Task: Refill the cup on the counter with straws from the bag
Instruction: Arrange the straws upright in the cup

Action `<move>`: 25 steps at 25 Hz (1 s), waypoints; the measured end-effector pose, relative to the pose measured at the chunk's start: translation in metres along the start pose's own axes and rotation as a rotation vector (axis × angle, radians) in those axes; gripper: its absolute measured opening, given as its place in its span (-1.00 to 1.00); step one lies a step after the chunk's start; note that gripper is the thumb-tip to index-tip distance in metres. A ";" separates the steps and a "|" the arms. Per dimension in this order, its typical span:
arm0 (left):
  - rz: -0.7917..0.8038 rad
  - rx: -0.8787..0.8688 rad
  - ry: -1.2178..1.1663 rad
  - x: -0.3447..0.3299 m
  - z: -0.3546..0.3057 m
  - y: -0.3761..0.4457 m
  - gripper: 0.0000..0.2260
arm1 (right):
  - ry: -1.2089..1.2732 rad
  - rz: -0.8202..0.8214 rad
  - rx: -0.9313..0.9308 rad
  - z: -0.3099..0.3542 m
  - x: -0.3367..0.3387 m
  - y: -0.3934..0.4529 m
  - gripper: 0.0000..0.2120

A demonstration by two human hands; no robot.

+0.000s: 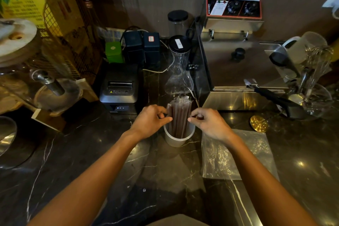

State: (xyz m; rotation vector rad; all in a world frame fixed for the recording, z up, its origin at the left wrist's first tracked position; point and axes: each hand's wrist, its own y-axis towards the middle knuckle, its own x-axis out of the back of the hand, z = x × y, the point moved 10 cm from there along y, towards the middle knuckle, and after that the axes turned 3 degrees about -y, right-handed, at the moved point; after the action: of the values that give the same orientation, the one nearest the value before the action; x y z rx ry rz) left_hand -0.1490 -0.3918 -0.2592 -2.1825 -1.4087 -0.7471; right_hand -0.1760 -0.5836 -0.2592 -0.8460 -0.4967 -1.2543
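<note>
A translucent white cup (178,140) stands on the dark marble counter in the middle of the head view. A bundle of dark brown wrapped straws (179,115) stands upright in it, rising well above the rim. My left hand (151,120) pinches the bundle from the left side. My right hand (207,122) pinches it from the right side. Both hands grip the straws just above the cup's rim. A clear plastic bag (236,154) lies flat on the counter to the right of the cup, under my right forearm.
Behind the cup stands a clear glass carafe (178,71). A black receipt printer (120,86) is at the back left, a steel fryer (244,68) at the back right with black tongs (278,100) leaning off it. A gold disc (259,123) lies nearby.
</note>
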 end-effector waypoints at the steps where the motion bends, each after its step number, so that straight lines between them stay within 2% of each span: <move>1: -0.007 0.005 -0.003 -0.001 0.001 -0.001 -0.89 | 0.004 -0.011 -0.008 -0.001 -0.001 -0.002 -0.80; 6: -0.040 0.046 -0.039 -0.002 0.006 -0.001 -0.89 | 0.019 -0.077 -0.031 -0.003 -0.003 -0.003 -0.85; 9: -0.018 0.050 -0.056 -0.002 0.006 -0.001 -0.86 | 0.025 -0.074 -0.050 -0.005 -0.003 -0.001 -0.83; 15: -0.019 0.049 -0.095 -0.003 0.006 -0.003 -0.95 | 0.038 -0.069 -0.067 -0.006 -0.005 0.000 -0.82; 25: -0.003 0.130 -0.200 -0.007 0.016 -0.009 -0.99 | 0.111 -0.053 -0.098 -0.011 -0.007 -0.002 -0.85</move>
State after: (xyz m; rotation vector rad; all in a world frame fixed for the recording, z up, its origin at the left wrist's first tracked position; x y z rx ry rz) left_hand -0.1561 -0.3832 -0.2751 -2.2018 -1.5121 -0.4346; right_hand -0.1809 -0.5877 -0.2705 -0.8440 -0.3733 -1.3755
